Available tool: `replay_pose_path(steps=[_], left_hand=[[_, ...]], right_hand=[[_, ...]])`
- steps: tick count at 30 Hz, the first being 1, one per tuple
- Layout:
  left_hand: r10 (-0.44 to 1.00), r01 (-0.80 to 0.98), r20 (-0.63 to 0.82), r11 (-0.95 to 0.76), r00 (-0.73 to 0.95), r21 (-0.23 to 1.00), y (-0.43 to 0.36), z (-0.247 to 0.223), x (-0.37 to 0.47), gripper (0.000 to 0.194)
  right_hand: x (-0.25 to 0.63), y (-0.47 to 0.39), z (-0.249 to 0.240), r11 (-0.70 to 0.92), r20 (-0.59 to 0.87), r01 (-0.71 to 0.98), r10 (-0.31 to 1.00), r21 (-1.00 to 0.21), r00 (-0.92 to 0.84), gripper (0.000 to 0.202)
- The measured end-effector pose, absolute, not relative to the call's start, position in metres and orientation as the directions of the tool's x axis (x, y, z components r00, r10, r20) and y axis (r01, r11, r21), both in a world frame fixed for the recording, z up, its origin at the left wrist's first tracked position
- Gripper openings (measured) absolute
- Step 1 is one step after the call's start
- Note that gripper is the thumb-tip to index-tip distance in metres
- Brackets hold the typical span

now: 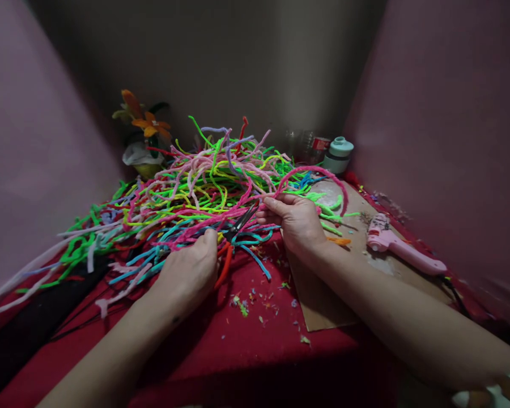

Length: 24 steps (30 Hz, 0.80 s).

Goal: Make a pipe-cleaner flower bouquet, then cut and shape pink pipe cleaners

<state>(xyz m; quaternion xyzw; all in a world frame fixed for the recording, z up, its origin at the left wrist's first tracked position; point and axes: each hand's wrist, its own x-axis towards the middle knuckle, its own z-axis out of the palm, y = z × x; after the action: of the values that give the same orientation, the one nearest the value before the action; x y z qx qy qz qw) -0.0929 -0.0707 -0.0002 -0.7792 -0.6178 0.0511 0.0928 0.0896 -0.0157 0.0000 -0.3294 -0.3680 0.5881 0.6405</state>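
My left hand is closed round the red-orange handles of a pair of scissors, whose dark blades point up and to the right. Between the thumb and fingers of my right hand is a pink pipe cleaner; one end of it arcs up and over to the right. The blade tips lie close by the pinching fingers; whether they touch the pipe cleaner I cannot tell. Behind both hands spreads a big tangled heap of pipe cleaners in pink, green, yellow, blue and other colours.
A pink glue gun lies on a cardboard sheet at the right. Small scraps dot the red tablecloth. Orange flowers in a pot stand back left; a pale-green-lidded bottle stands back right. Walls enclose three sides.
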Motion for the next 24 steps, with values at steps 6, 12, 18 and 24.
replay_pose_path(steps=[6, 12, 18, 24], left_hand=[[0.965, 0.944, 0.031, -0.246, 0.259, -0.221, -0.0737, 0.0033, -0.0916, 0.027], [0.956, 0.937, 0.059, -0.266, 0.286, -0.228, -0.0713, 0.0002, -0.0929, 0.024], [0.95, 0.939, 0.064, -0.29, 0.306, -0.184, -0.0697, -0.002, -0.093, 0.021], [0.965, 0.955, 0.143, -0.242, 0.219, 0.169, -0.0667, 0.0003, -0.0961, 0.007]], right_hand=[[0.09, -0.0162, -0.0008, 0.086, 0.09, -0.512, 0.996, -0.855, 0.018, 0.009], [0.0896, -0.0165, -0.0001, 0.085, 0.09, -0.511, 0.996, -0.855, 0.014, 0.009], [0.0898, -0.0182, 0.0011, 0.057, 0.067, -0.492, 0.998, -0.869, -0.003, 0.009], [0.0917, -0.0174, 0.002, 0.01, 0.026, -0.508, 0.999, -0.861, -0.025, 0.01]])
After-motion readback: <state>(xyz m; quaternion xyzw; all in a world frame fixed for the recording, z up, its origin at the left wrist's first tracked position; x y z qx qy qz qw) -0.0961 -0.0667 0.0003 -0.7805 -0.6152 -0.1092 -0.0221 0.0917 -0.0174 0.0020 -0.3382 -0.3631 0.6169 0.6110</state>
